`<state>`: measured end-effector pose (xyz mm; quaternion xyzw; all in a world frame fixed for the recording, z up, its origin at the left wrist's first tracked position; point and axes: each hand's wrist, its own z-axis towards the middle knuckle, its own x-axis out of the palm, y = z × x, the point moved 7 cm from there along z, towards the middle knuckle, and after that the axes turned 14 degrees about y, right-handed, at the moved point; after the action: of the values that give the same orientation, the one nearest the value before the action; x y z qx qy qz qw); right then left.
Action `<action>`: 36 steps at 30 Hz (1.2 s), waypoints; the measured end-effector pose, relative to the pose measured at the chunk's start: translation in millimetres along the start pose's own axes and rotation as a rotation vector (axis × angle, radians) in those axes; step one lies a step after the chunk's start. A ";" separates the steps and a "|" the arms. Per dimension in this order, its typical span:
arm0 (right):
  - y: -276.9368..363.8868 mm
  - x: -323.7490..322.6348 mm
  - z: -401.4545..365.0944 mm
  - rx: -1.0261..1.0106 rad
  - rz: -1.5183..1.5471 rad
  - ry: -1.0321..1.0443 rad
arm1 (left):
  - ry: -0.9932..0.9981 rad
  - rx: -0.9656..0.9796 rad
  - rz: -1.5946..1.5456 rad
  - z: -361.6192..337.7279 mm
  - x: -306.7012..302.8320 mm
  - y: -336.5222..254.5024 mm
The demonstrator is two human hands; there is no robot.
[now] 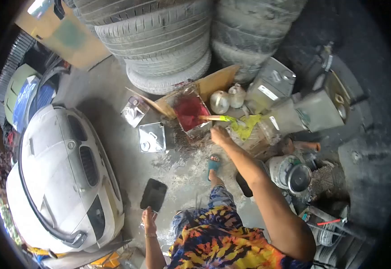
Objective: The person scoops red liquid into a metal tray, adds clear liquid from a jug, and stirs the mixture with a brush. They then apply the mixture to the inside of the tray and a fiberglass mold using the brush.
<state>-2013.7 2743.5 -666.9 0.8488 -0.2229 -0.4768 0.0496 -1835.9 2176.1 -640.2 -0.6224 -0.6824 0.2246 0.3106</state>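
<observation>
My left hand (148,220) grips the near edge of a dark rectangular tray (154,194) and holds it low beside my leg. My right hand (221,136) reaches forward with its fingers curled. It is just below a brush-like tool with a yellow handle (217,118); whether anything is in its fingers I cannot make out. The tool lies across the rim of an open square tin stained red inside (189,112). A yellow-green cloth (246,127) lies to the right of the tool.
Stacked tyres (159,45) stand behind the tins. Two metal cans (152,137) (135,111) stand left of the red-stained tin, larger cans (271,85) to its right. A white car front (61,166) fills the left. A round-lidded pot (299,178) stands right of my arm.
</observation>
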 end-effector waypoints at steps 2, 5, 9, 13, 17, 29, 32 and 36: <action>-23.9 -11.1 55.7 0.015 -0.177 -0.184 | 0.035 -0.013 0.042 6.7 22.0 -5.9; -76.7 -2.2 104.4 0.194 -0.381 -0.242 | 0.088 0.025 0.123 8.4 72.4 -27.4; -133.4 46.6 137.0 0.415 -0.136 0.205 | 0.085 -0.095 0.127 29.5 123.1 -38.9; -131.3 45.4 135.2 0.440 0.044 0.284 | 0.117 -0.141 0.112 66.3 151.2 -32.4; -159.0 42.1 141.5 0.364 0.178 0.317 | 0.201 -0.138 0.134 106.7 166.3 -30.0; -225.3 4.9 8.1 0.410 0.797 0.591 | 0.115 -0.055 0.349 242.3 148.3 -46.9; -235.2 10.6 -13.3 0.336 0.878 0.583 | 0.020 -0.015 0.309 280.9 149.5 -50.5; -260.5 11.7 -47.5 0.283 0.867 0.583 | 0.012 -0.101 0.122 317.3 169.0 -56.9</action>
<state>-1882.7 2965.8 -727.8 0.7744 -0.5920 -0.1226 0.1866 -2104.9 2361.6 -800.5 -0.6791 -0.6517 0.2046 0.2687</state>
